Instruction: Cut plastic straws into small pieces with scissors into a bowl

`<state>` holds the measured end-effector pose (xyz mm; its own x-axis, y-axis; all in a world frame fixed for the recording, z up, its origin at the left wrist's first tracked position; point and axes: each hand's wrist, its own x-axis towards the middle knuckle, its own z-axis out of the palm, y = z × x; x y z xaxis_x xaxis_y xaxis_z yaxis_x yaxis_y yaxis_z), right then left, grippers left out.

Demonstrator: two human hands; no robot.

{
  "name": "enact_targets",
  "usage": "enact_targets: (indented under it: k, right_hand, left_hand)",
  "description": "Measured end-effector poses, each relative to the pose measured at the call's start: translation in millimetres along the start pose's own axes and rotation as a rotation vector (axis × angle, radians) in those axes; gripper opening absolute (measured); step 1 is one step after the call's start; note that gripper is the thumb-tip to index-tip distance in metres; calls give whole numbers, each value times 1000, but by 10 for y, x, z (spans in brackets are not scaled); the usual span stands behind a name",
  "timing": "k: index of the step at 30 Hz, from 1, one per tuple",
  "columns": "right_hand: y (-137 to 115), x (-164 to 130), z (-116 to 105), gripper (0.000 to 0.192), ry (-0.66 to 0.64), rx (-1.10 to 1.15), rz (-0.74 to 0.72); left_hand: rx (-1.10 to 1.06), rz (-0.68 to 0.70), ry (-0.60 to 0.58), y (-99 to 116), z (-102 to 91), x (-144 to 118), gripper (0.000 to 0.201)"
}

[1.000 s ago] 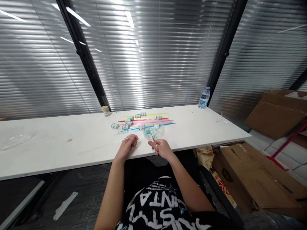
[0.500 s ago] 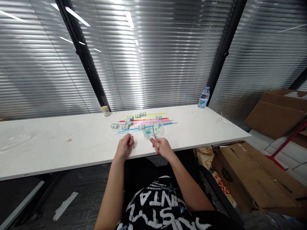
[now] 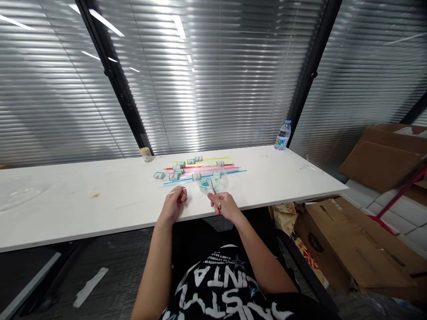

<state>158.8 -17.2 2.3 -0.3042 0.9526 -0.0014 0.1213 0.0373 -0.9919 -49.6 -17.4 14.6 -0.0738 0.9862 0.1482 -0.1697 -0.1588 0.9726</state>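
Pinching a thin strip (image 3: pixel 173 192) in our left hand (image 3: pixel 173 205), we grip scissors (image 3: pixel 214 192) in our right hand (image 3: pixel 225 205). Next, we judge, the blades must meet the strip squarely.

We wear a black short-sleeved T-shirt (image 3: pixel 220 289) printed with bold white block lettering, smaller white text lines and a small blue-grey star. Both forearms are bare to the wrist; our left hand (image 3: pixel 173 205) and right hand (image 3: pixel 224 205) carry no gloves.
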Motion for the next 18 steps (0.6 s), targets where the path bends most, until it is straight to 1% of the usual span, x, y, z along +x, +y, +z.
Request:
enact_targets:
  k: [12,18]
  right_hand:
    - [-9,-7,7,53,20,-18,-16]
    - [-46,-30,0,51,5,-59,-43]
  left_hand:
    - [-47,-15,-10,-16,-13,11,30]
    - [-34,-31,-28,-17,-13,11,30]
